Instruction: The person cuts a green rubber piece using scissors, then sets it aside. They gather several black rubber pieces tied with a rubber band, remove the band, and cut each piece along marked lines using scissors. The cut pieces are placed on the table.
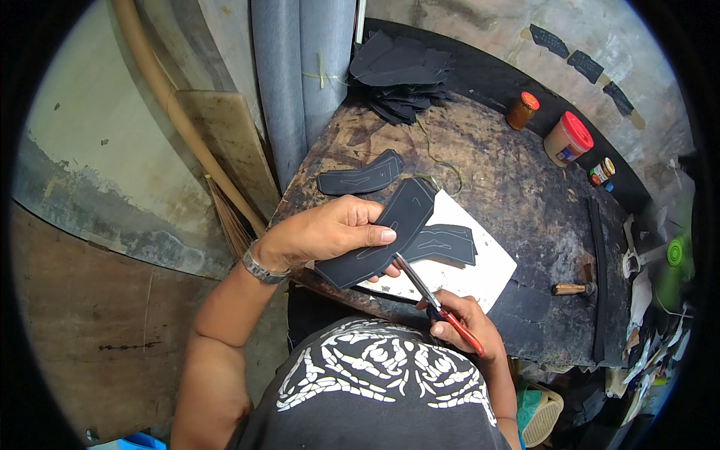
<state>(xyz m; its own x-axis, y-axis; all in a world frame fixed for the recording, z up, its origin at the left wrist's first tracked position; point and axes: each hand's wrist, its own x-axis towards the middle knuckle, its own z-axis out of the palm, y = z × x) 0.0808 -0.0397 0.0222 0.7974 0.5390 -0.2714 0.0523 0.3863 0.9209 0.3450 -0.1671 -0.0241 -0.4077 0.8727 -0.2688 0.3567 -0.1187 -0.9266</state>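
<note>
Beyond my left hand point(330, 232) lies another cut black piece point(360, 178) on the dark worn table point(510, 195), and farther back a stack of black pieces point(401, 75). A white sheet point(472, 274) with one more black piece point(444, 244) sits just right of that hand. My left hand grips a long black piece point(386, 232), its length running from low near me up and away to the right. My right hand point(461, 319), nearer my chest, is closed around red-handled scissors point(439, 307), blades pointing up-left, touching the piece's lower edge.
</note>
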